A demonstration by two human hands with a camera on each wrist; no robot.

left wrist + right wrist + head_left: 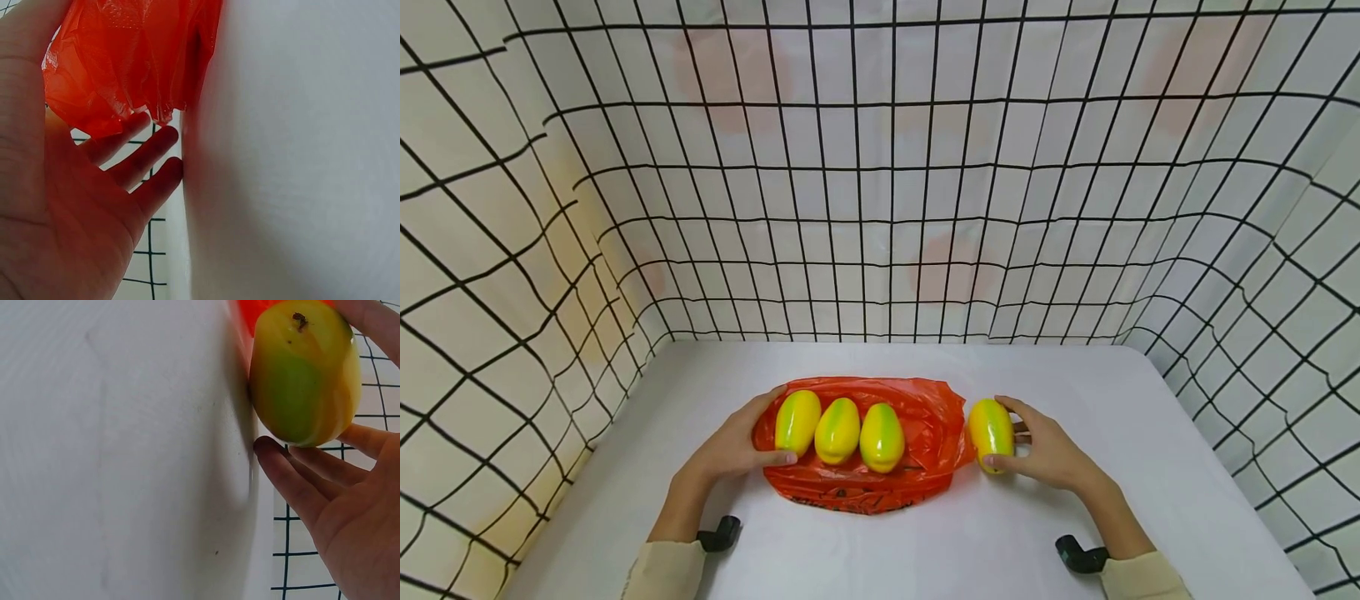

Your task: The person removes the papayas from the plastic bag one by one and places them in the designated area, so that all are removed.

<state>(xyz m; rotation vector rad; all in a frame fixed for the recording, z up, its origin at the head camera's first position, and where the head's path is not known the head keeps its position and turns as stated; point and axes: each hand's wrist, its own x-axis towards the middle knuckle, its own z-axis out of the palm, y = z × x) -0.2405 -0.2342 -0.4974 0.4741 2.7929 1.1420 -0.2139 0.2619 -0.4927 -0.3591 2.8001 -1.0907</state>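
Note:
Three shiny yellow-green mangoes (837,431) lie in a row on a spread red plastic bag (925,442). At the bag's left end is my left hand (748,442), its thumb by the leftmost mango (798,422) and its index finger along the far side. In the left wrist view its other fingers (147,156) are fairly straight, close to the crumpled bag edge. My right hand (1045,446) holds another mango (991,433) between thumb and fingers, just right of the bag. A stem scar shows on this mango (303,381) in the right wrist view.
A white table (1000,550) lies under everything. Black wire mesh (891,217) stands at the back and both sides, with pale sheeting behind it. Dark devices (721,534) are strapped to both wrists.

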